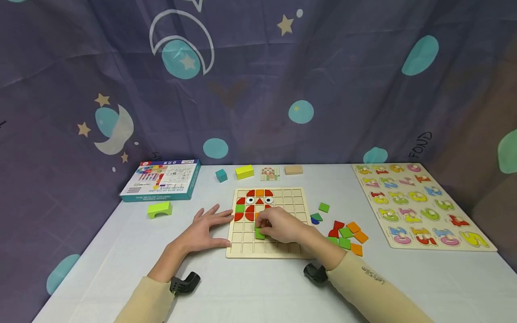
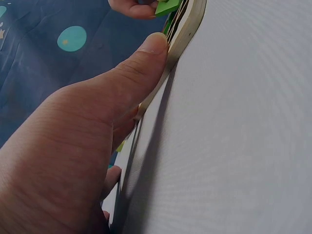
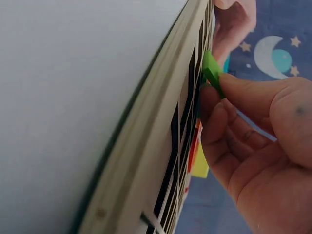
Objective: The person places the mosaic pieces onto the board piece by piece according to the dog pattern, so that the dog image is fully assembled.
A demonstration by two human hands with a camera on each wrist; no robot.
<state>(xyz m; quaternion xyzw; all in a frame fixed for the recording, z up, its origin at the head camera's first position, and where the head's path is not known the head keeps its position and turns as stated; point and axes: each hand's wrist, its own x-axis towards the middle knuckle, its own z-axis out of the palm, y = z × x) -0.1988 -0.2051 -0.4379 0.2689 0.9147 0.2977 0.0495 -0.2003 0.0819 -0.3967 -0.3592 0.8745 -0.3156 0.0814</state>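
A wooden grid board (image 1: 238, 249) lies on the white table, its upper left part filled with red, orange and green pieces and two round eye tiles. My left hand (image 1: 206, 228) spreads its fingers along the board's left side; in the left wrist view the thumb (image 2: 155, 45) presses the board's edge. Over the grid's middle, my right hand (image 1: 282, 225) pinches a green square tile (image 3: 211, 69) between thumb and fingers. The tile is tilted, with one edge right at the grid in the right wrist view.
Loose green, orange and red tiles (image 1: 344, 243) lie right of the board. Behind it are a pattern card (image 1: 270, 174), a teal cube (image 1: 221, 175), a yellow block (image 1: 244, 172) and a wooden block (image 1: 293, 170). A box (image 1: 161, 179), green arch (image 1: 159, 209) and number puzzle (image 1: 408, 213) flank it.
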